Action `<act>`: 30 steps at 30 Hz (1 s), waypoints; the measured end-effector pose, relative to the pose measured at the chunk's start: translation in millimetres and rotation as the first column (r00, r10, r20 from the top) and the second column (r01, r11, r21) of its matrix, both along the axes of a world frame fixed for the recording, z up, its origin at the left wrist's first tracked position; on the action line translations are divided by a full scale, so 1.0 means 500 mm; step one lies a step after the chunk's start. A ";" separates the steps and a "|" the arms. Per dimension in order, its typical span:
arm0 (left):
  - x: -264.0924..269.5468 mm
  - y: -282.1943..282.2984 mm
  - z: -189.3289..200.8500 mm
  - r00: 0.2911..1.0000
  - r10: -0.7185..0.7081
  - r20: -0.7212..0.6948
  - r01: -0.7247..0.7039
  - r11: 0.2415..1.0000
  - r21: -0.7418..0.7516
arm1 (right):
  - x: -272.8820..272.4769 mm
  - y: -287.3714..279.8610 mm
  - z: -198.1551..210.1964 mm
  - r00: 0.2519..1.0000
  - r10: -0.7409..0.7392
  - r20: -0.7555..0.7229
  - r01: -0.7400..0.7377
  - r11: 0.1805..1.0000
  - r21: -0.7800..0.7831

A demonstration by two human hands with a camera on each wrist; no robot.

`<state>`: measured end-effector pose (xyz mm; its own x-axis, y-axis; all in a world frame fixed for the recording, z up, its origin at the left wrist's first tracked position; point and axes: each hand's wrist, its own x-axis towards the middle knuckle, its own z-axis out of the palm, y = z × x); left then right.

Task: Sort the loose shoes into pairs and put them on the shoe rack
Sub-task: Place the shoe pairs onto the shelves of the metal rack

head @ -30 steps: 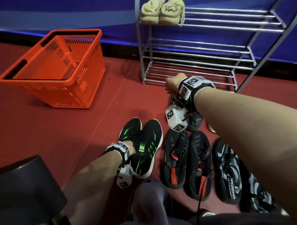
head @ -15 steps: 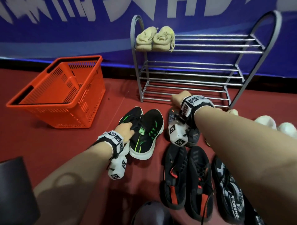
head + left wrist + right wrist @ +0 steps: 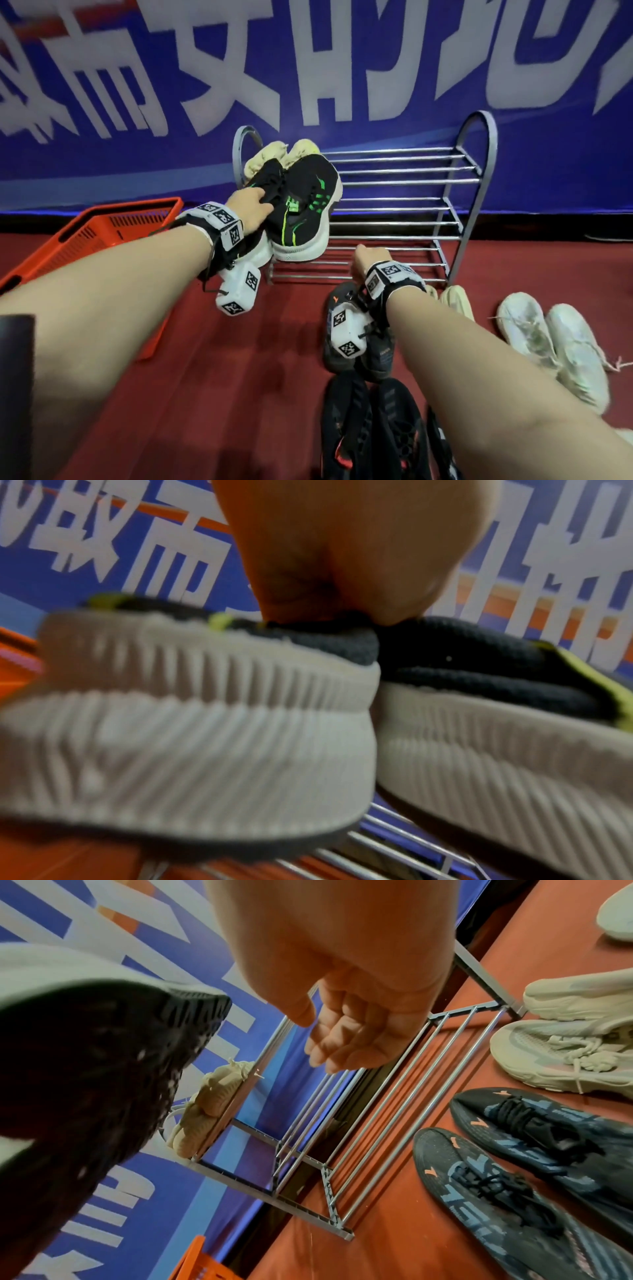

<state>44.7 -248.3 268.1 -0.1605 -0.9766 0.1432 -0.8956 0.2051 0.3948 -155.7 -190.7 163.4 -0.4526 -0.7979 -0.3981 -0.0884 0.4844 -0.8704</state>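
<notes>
My left hand [image 3: 251, 209] grips a pair of black sneakers with green stripes [image 3: 301, 205] by their collars and holds them in the air before the upper left of the metal shoe rack [image 3: 411, 181]. The left wrist view shows their ribbed white soles [image 3: 205, 723] under my fingers [image 3: 325, 561]. A beige pair [image 3: 270, 154] sits on the top shelf, partly hidden behind them. My right hand [image 3: 371, 257] hovers at the lowest shelf [image 3: 394, 1096], fingers loosely curled and holding nothing [image 3: 342, 1042].
On the red floor lie a dark blue-patterned pair [image 3: 531, 1164], a black-and-red pair [image 3: 370, 428], a white pair [image 3: 555, 342] and beige shoes [image 3: 565, 1047]. An orange basket [image 3: 102, 233] stands left of the rack. A dark seat edge [image 3: 13, 377] is at far left.
My left hand has lifted the black-and-green pair off the floor up to the rack's upper shelves. The right hand has stayed low by the rack's foot.
</notes>
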 end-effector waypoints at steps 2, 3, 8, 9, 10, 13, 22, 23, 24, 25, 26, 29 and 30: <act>-0.038 -0.030 0.032 1.000 0.000 0.003 0.000 1.000 -0.021 | -0.002 -0.015 -0.004 1.000 0.009 -0.015 -0.009 0.999 -0.038; -0.056 -0.045 0.043 1.000 -0.006 0.014 0.006 0.999 -0.035 | -0.006 -0.024 -0.014 0.999 0.001 -0.033 -0.002 0.999 -0.045; -0.146 -0.127 0.092 1.000 -0.025 0.004 0.025 0.996 -0.086 | -0.009 -0.066 -0.065 0.997 0.036 -0.073 -0.037 0.999 -0.021; -0.166 -0.145 0.101 1.000 -0.028 0.000 0.028 0.996 -0.089 | -0.010 -0.084 -0.079 0.998 0.047 -0.051 -0.048 0.999 -0.024; -0.184 -0.160 0.107 1.000 -0.029 -0.003 0.029 0.995 -0.097 | -0.007 -0.097 -0.096 0.998 0.060 -0.022 -0.061 0.997 -0.038; -0.237 -0.203 0.118 0.999 -0.027 -0.021 0.024 0.992 -0.122 | -0.014 -0.137 -0.140 0.996 0.059 0.061 -0.056 0.997 -0.053; -0.351 -0.329 0.093 0.999 -0.042 -0.010 0.041 0.989 -0.142 | -0.057 -0.181 -0.236 0.993 0.003 0.119 0.000 1.000 -0.024; -0.361 -0.338 0.084 0.999 -0.044 -0.013 0.041 0.989 -0.143 | -0.060 -0.186 -0.245 0.994 0.012 0.105 -0.010 1.000 -0.016; -0.367 -0.345 0.081 0.999 -0.045 -0.018 0.042 0.988 -0.149 | -0.065 -0.189 -0.246 0.994 0.021 0.104 -0.021 1.000 -0.005; -0.374 -0.354 0.075 0.999 -0.047 -0.020 0.044 0.988 -0.151 | -0.069 -0.194 -0.250 0.994 0.022 0.111 -0.023 1.000 0.003; -0.382 -0.363 0.068 0.999 -0.051 -0.015 0.049 0.987 -0.150 | -0.072 -0.203 -0.262 0.993 0.020 0.113 -0.022 1.000 0.009; -0.396 -0.385 0.043 0.998 -0.055 -0.004 0.054 0.988 -0.146 | -0.073 -0.218 -0.288 0.995 0.037 0.089 -0.040 0.999 0.030; -0.398 -0.391 0.034 0.999 -0.053 0.000 0.053 0.988 -0.143 | -0.072 -0.227 -0.306 0.996 0.043 0.083 -0.045 0.998 0.032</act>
